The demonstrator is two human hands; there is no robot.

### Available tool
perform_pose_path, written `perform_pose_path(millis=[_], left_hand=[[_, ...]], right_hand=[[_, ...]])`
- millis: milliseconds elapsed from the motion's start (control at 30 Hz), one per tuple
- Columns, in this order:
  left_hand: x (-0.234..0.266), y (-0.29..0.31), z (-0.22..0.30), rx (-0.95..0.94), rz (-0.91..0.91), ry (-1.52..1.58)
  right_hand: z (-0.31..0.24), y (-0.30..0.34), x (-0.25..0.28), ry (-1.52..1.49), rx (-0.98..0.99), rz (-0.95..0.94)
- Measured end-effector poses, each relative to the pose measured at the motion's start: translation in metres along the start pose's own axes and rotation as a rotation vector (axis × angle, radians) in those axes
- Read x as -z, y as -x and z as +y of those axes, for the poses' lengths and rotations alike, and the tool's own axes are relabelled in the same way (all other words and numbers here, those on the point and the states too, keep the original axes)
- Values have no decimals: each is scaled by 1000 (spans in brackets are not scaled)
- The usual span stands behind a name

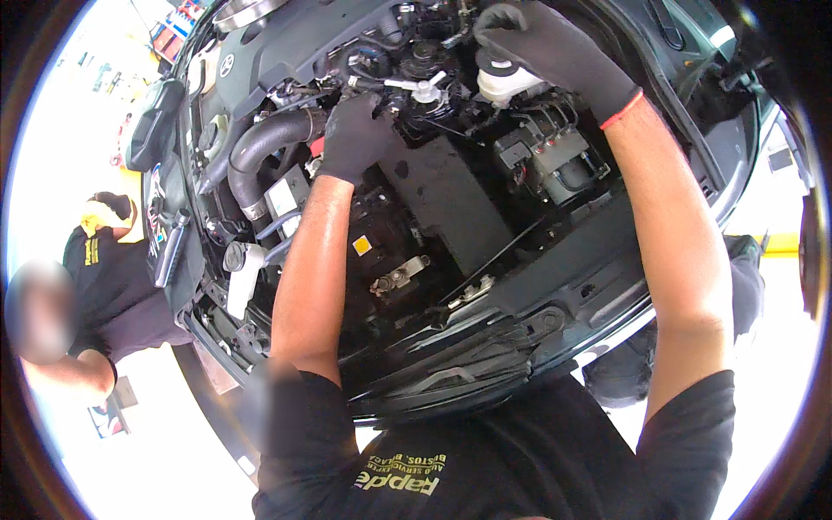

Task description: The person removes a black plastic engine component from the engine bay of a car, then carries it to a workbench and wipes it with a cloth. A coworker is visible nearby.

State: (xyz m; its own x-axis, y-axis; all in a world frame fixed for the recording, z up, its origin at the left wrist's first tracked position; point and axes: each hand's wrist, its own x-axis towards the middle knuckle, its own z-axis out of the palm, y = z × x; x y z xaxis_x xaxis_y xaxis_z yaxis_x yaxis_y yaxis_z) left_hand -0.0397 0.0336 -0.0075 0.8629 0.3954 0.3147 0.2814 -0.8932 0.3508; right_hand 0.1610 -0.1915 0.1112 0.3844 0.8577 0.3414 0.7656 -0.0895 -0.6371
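Both my hands wear dark gloves and reach into a car's engine bay. My left hand (357, 137) is among the parts beside the ribbed air intake hose (260, 154), with its fingertips hidden below it. To its right sits a silver winged metal piece (425, 87) on top of a dark round part. At the back right, my right hand (555, 48) is beside and above a whitish fluid reservoir (507, 85) with a black cap (496, 66). Its fingers are curled together, and whatever they hold is hidden.
A battery (360, 269) and a metal hydraulic block (562, 163) lie nearer me. The engine cover (290, 48) is at the back left, with a shiny round metal dish (247, 12) beyond. A dark elongated tool (172, 249) rests on the left fender. Another person (108, 277) stands there.
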Motion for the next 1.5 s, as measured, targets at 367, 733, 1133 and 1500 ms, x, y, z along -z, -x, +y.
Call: perform_pose_path(millis=[367,733,1133,1500], left_hand=[[-18,1,20,140,-7,313],[-43,-7,22,220,108,567],[-42,-10,29,167,159,680],[-48,-12,25,124,207,701]], right_hand=[[13,-67,-48,564,-284,-325],[79,-111,-79,-130,-152,-332],[81,-110,-75,-463,-242,-433],[79,-109,-75,-730,-290,-466]])
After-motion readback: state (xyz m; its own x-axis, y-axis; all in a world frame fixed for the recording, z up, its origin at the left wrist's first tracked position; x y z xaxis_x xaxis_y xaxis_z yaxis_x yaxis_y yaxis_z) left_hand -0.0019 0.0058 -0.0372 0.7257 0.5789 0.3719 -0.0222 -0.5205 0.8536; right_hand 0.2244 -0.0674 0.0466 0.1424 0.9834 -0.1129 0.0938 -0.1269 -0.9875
